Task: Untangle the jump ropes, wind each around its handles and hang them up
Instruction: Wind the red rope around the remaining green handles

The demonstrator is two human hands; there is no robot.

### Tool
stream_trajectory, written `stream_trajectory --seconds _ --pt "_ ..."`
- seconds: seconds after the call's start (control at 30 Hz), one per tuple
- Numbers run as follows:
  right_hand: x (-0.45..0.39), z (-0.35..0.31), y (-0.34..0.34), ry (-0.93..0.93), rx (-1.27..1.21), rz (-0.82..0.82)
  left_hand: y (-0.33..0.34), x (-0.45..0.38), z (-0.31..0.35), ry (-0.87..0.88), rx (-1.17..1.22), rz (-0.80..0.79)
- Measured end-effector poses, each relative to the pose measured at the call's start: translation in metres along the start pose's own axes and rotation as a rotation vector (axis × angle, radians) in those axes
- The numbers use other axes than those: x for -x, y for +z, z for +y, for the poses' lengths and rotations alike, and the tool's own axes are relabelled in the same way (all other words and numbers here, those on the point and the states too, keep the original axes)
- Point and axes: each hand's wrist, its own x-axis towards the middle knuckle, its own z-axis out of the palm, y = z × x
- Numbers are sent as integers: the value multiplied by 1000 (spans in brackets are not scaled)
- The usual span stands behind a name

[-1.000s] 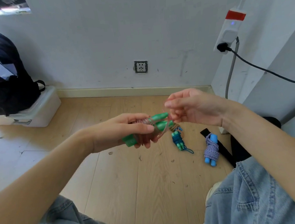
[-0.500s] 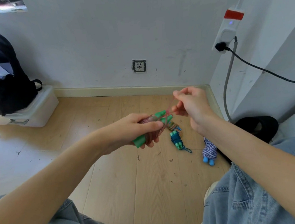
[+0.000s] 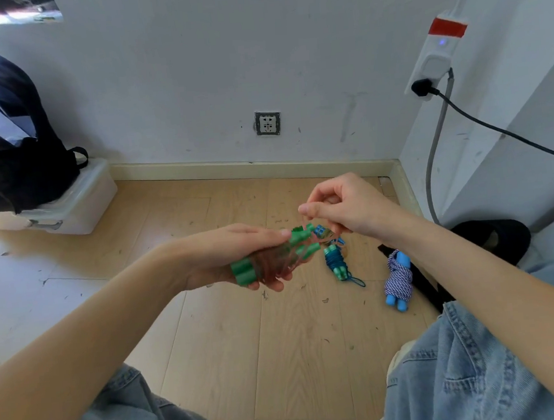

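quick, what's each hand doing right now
Left hand: grips the green-handled jump rope, its rope wound round the handles.
Right hand: fingers curled, pinching the thin rope end above the handle tips.

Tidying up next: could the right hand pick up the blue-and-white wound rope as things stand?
Probably not yet: the right hand is pinching the clear cord of the green-handled rope. The blue-and-white rope lies uncovered on the floor below it.

Handles (image 3: 242, 270): smooth green plastic. Cord (image 3: 273, 260): clear reddish, glossy. Striped rope (image 3: 398, 276): woven, matt. Floor (image 3: 234, 347): pale wood-look planks, matt. Jeans (image 3: 468, 377): denim. Bin (image 3: 77, 207): translucent plastic.
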Motion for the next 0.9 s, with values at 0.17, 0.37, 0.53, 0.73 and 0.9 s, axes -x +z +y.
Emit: stream_trajectory --seconds 0.17,0.37,0.53,0.73,0.9 --pt "0 7 9 78 -29 230 11 -3 4 55 -215 6" --pt "-2 12 7 289 -351 364 12 -6 5 78 -204 33" --pt "-2 7 20 229 -299 275 8 -17 0 111 -267 255" --pt "-4 8 17 215 -364 310 8 -21 -4 260 -467 363" --pt "-5 9 6 208 -470 341 3 -25 -4 241 -242 386"
